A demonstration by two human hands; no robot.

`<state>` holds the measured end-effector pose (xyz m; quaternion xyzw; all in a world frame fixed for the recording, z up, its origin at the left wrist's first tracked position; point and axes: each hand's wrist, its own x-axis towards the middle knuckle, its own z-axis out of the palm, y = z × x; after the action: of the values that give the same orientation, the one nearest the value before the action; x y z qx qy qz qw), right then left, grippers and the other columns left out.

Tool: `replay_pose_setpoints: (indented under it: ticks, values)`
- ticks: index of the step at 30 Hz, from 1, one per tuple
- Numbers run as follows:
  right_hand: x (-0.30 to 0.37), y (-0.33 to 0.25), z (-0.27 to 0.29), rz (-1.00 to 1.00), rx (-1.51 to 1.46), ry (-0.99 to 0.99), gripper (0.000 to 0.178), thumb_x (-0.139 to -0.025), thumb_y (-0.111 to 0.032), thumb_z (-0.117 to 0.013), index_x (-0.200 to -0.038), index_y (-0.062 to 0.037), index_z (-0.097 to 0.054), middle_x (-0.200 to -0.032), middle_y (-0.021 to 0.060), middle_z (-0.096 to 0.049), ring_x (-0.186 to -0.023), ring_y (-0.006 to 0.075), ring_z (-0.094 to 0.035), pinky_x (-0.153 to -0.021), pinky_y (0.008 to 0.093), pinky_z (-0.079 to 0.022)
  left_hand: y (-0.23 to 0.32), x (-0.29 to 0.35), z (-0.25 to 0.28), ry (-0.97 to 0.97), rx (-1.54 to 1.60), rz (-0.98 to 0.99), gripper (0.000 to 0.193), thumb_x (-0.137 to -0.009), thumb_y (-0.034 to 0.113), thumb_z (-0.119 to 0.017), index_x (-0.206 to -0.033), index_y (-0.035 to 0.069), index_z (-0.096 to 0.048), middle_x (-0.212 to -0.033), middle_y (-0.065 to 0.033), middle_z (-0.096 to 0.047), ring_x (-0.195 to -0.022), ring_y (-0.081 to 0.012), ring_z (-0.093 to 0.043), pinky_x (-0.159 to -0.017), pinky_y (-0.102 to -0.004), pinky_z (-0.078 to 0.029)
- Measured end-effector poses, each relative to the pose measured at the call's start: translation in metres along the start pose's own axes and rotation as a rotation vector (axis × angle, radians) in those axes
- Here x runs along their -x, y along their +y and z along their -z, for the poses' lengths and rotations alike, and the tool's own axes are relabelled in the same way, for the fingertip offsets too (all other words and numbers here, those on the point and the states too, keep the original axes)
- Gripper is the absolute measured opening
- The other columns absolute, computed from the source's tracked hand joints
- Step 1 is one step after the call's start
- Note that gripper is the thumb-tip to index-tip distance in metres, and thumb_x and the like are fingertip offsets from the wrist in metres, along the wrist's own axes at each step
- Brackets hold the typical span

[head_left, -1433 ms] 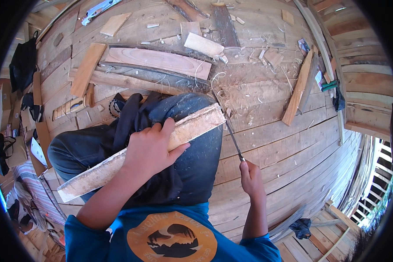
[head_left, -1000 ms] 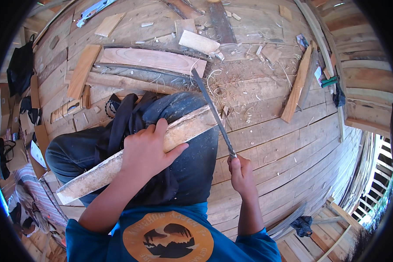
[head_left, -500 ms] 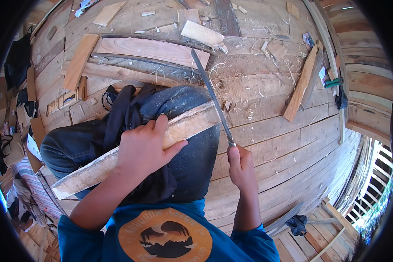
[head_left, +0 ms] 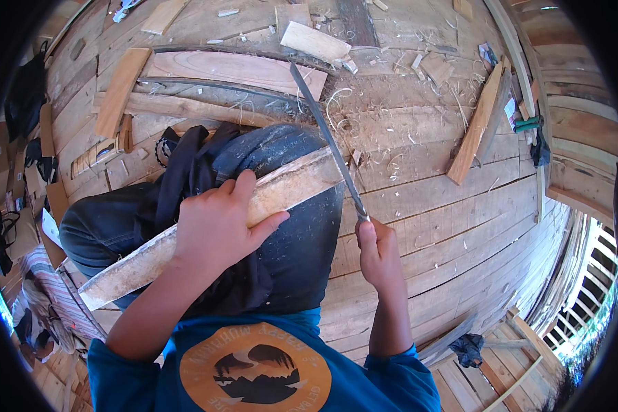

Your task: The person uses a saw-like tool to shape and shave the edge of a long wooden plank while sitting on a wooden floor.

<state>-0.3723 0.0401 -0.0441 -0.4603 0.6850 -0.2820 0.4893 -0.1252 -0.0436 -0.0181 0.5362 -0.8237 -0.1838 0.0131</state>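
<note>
Outer board: orange-brown, flat wooden board (head_left: 122,93), on the floor beyond and left of the left hand (head_left: 216,223).
Workpiece: long, narrow, pale wooden strip (head_left: 295,184) with a rough, mottled face, under the left hand and across dark blue denim trousers (head_left: 302,244).
Left hand: clamped over the strip near its middle; fingers over the far edge, thumb by the near edge.
Floor plank: long, pinkish, flat wooden plank (head_left: 233,71), beyond the left hand.
Tool: long, slim, dark grey metal blade (head_left: 316,113), rising from the right hand (head_left: 380,254), tip away and leftward.
Right hand: closed around the blade's grip, which the fist mostly hides.
Change: the blade, earlier low beside the strip's right end, now crosses that end; work appears centred there. Contact cannot be told surely.
Axis: the strip slants from near-left of the left hand to far-right, its right end toward the blade.
</note>
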Motion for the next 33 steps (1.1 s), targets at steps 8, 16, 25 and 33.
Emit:
replay_pose_setpoints:
  ticks: [8,16,25,33]
  values:
    - [0.043,0.023,0.012,-0.074,0.0,-0.019,0.053,-0.103,-0.045,-0.039,-0.072,-0.0019,-0.047,-0.057,0.0029,-0.038,-0.053,0.0117,-0.035,-0.049,0.0318,-0.029,0.003,0.001,0.002,-0.016,0.0,0.035,0.056,-0.078,0.056,-0.071,-0.097,0.005,-0.055,-0.074,-0.0128,-0.064,-0.066,-0.0317,-0.067,-0.055,-0.0399,-0.052]
    - [-0.003,0.0,0.002,0.008,-0.036,-0.018,0.041,-0.102,-0.031,-0.047,-0.078,0.0027,-0.051,-0.057,0.0139,-0.038,-0.052,0.017,-0.038,-0.05,0.0382,-0.034,0.001,-0.002,0.001,0.034,-0.032,-0.02,0.056,-0.08,0.06,-0.068,-0.097,0.007,-0.056,-0.07,-0.0093,-0.063,-0.059,-0.0259,-0.066,-0.051,-0.0352,-0.052]
    - [0.027,0.016,0.006,-0.041,-0.049,-0.028,0.042,-0.102,-0.033,-0.047,-0.077,0.0016,-0.049,-0.056,0.0141,-0.038,-0.051,0.0187,-0.036,-0.049,0.0379,-0.032,0.004,0.002,0.002,-0.011,-0.008,0.014,0.055,-0.077,0.055,-0.073,-0.095,0.005,-0.056,-0.072,-0.0118,-0.063,-0.062,-0.0293,-0.066,-0.055,-0.0378,-0.053]
    - [0.014,0.006,0.005,-0.013,0.023,-0.028,0.051,-0.104,-0.041,-0.038,-0.072,-0.0023,-0.046,-0.058,0.0031,-0.037,-0.053,0.0111,-0.034,-0.048,0.0315,-0.028,0.004,0.003,0.001,0.004,0.025,0.012,0.056,-0.077,0.056,-0.072,-0.095,0.005,-0.056,-0.069,-0.0111,-0.062,-0.059,-0.0293,-0.065,-0.053,-0.037,-0.052]
